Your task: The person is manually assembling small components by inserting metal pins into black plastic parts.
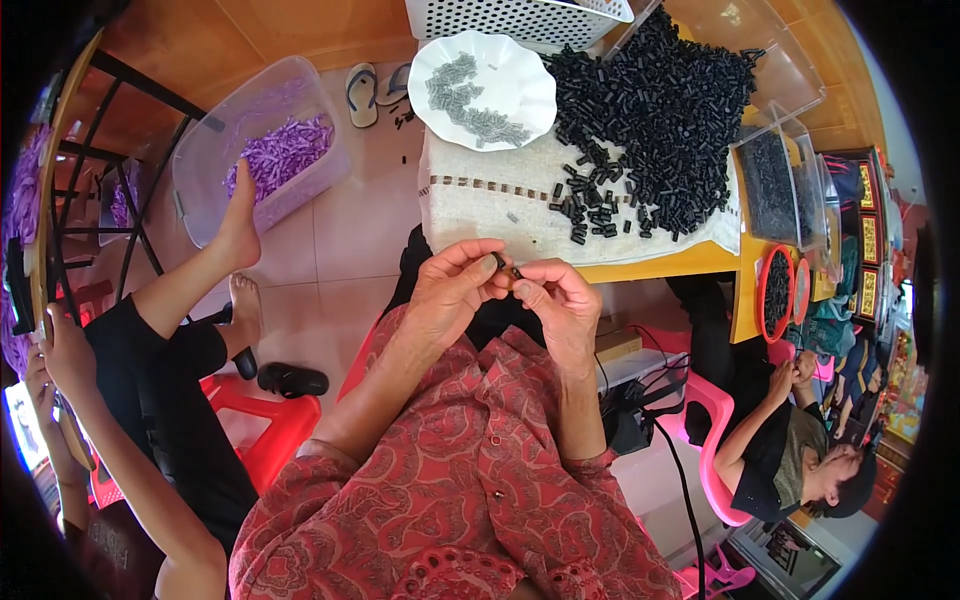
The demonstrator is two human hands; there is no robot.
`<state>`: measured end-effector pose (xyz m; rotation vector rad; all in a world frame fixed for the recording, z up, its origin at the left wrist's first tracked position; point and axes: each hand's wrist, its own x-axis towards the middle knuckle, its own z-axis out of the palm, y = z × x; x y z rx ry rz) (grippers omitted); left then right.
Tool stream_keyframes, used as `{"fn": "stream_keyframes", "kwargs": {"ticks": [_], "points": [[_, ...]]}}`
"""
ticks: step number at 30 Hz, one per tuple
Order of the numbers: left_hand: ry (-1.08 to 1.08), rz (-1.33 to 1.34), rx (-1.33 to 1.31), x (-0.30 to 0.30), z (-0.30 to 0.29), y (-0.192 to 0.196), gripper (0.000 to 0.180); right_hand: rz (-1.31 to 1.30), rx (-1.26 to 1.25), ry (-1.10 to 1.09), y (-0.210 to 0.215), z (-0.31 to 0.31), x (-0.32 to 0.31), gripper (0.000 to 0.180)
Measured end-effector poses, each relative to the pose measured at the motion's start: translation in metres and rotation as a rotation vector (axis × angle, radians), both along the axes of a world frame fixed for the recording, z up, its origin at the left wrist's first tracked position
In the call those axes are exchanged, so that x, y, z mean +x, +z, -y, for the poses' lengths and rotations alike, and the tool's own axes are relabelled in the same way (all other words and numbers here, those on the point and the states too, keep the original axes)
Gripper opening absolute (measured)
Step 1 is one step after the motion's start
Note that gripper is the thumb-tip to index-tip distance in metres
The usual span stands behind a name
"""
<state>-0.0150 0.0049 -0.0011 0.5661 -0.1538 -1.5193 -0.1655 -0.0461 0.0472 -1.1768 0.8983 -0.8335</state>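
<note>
My left hand [458,290] is closed in a pinch on a small black plastic piece [500,261], just in front of the table edge. Beside it, my right hand [560,305] pinches a small dark piece [515,273] between thumb and forefinger. The two pieces meet or nearly meet; fingers cover most of both. Beyond my hands, a heap of short black tube-like pieces [660,130] spreads over a cream cloth [470,210]. A white scalloped plate [530,85] holds several small clear pieces [455,90]. A single clear piece [512,217] lies on the cloth.
A white perforated basket [515,22] stands at the back; a clear box [775,185] and red round basket [775,295] are right. Purple pieces fill a clear tub [290,150] on the floor. People sit on both sides, near a red stool [255,430] and pink chair [710,440].
</note>
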Motion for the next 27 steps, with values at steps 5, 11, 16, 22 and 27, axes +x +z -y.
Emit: {"fn": "stream_keyframes", "kwargs": {"ticks": [5, 11, 16, 22, 27], "points": [[-0.007, 0.0, -0.002, -0.0006, -0.0002, -0.0018, 0.024, 0.013, -0.076, 0.027, 0.0, 0.0002, 0.0036, 0.015], [0.005, 0.006, -0.018, -0.0025, -0.0008, -0.0041, 0.025, 0.005, -0.102, 0.04, 0.0022, 0.0, 0.0059, 0.014], [0.007, 0.07, -0.016, -0.0026, -0.0008, -0.0018, 0.025, -0.009, -0.117, 0.021, -0.0007, -0.0005, 0.0055, 0.013], [0.007, 0.057, -0.035, -0.0022, 0.0001, -0.0007, 0.025, -0.094, -0.238, 0.014, -0.0004, -0.0002, 0.0065, 0.012], [0.016, 0.032, -0.033, -0.0033, -0.0013, -0.0023, 0.025, -0.1, -0.291, -0.001, 0.0002, -0.0034, 0.0094, 0.013]]}}
